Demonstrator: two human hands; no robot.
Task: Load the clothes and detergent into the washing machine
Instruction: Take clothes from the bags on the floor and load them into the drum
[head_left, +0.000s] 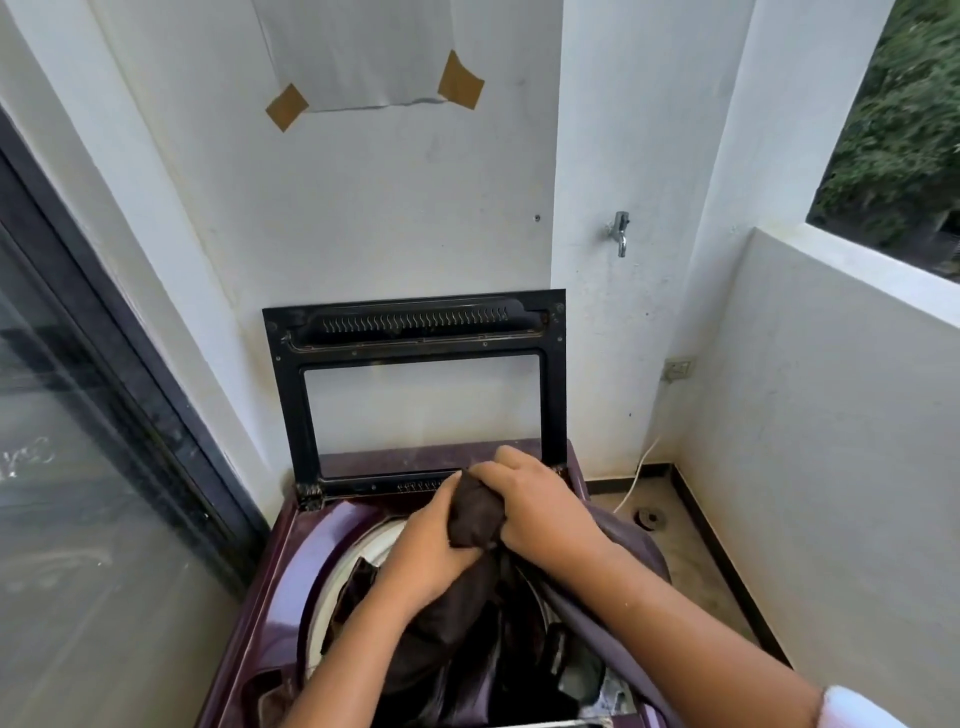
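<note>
A maroon top-loading washing machine (280, 582) stands in front of me with its black-framed glass lid (291, 395) raised against the wall. Above the drum opening, my left hand (431, 545) and my right hand (530, 499) both grip a bunched dark brown garment (475, 517). Its lower part hangs down into the drum. More dark clothes (488, 670) lie inside, and a purple-grey cloth (597, 597) drapes over the right rim. No detergent is in view.
A dark-framed glass sliding door (93, 415) is close on the left. White walls enclose the corner, with a tap (620, 232) and a socket (679, 370) on the right. A floor drain (648, 518) and a white cable (636, 480) lie on the floor right of the machine.
</note>
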